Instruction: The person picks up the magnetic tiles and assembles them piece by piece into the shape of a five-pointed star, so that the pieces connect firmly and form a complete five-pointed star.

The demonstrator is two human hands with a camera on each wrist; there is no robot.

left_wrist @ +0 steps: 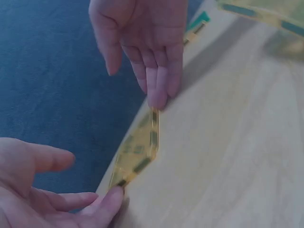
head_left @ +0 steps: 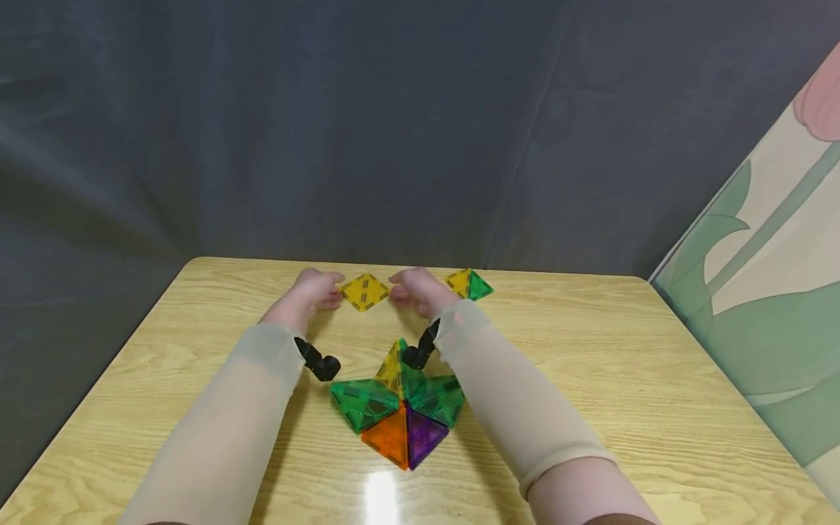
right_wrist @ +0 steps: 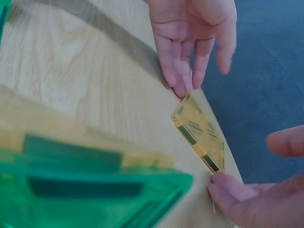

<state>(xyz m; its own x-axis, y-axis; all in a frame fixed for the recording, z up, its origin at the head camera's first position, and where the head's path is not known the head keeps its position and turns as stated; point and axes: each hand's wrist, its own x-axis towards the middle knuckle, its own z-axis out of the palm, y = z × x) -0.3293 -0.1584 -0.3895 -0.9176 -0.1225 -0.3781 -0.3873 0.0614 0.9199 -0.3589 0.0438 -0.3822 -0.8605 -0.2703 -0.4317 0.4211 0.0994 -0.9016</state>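
Two yellow magnetic triangle tiles (head_left: pixel 364 292) lie edge to edge as a diamond near the table's far edge. My left hand (head_left: pixel 313 290) is at the diamond's left corner, its fingertips (left_wrist: pixel 113 198) right at the tip and the thumb raised apart. At the opposite corner, my right hand (head_left: pixel 422 290) has its fingertips (right_wrist: pixel 227 184) against the tip, thumb also lifted away. Neither hand curls round the tiles. Nearer my body, between the forearms, stands a pointed construction of magnetic tiles (head_left: pixel 383 435) in green, yellow, orange and purple.
A yellow and green tile pair (head_left: pixel 480 285) lies right of my right hand at the far edge, partly behind the wrist. Beyond the wooden table (head_left: pixel 590 350) hangs a dark curtain (head_left: pixel 367 131). A flower-patterned panel (head_left: pixel 774 292) borders the right side.
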